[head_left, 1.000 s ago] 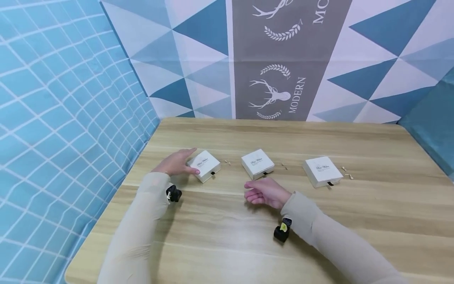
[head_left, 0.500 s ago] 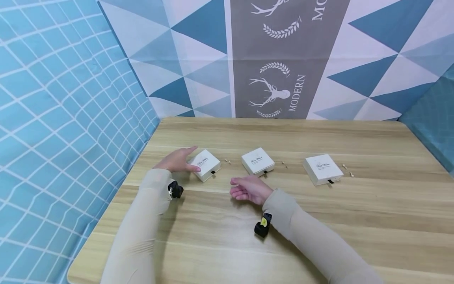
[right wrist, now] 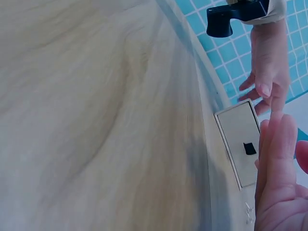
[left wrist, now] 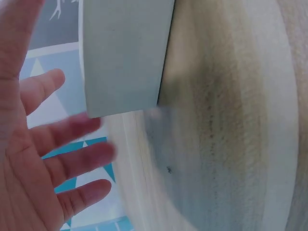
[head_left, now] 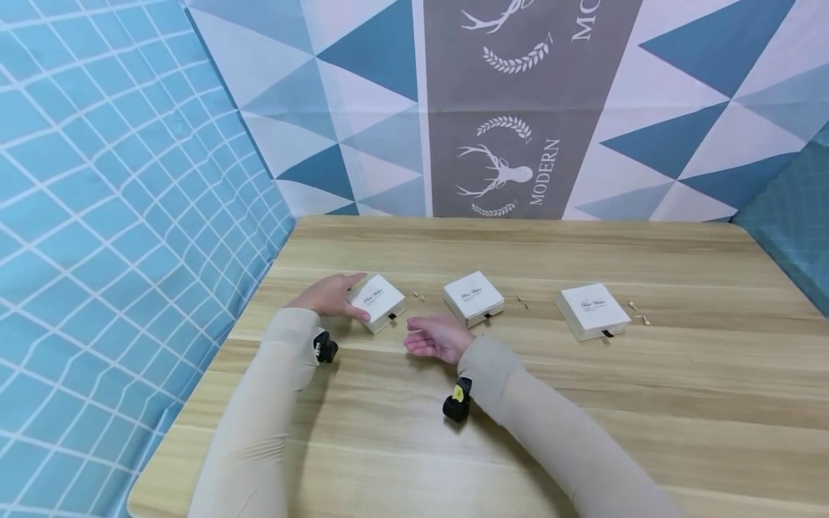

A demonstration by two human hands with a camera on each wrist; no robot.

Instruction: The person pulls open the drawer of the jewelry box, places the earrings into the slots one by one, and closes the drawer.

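We find the left white box (head_left: 376, 299) on the surface (head_left: 388, 439), a black tab (head_left: 392, 316) on its near side. The left hand (head_left: 329, 296) has its fingers wide beside it; contact we cannot tell. The right hand (head_left: 442, 338), fingers extended, holding nothing, has shifted left, bringing it, we judge, closer to that tab.
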